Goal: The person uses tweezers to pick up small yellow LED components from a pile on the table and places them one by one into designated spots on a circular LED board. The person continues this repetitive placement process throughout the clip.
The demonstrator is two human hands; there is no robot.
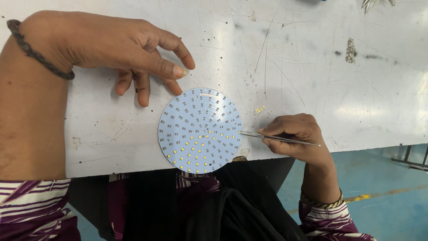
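board (199, 130): round, flat on table (312, 67) near its front edge | right hand (294, 138): pinched shut on tweezers (278, 137), tips at board's right rim | left hand (120, 49): loosely open, empty, fingertips just beside board's upper left

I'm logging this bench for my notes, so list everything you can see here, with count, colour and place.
Round circuit board: one, pale blue-white with rows of small pads, yellow chips filling its lower part, at the near table edge.
Tweezers: one, silver, tip at the board's right rim.
Loose chips: a small yellow cluster on the table right of the board.
Table: one, scratched grey-white metal.
Metal object: shiny, cut off at the top edge, kind unclear.
Floor: blue with a yellow line, lower right.
Left hand: fingertips resting on the table just above and left of the board, dark braided band on the wrist.
Right hand: pinching the tweezers.
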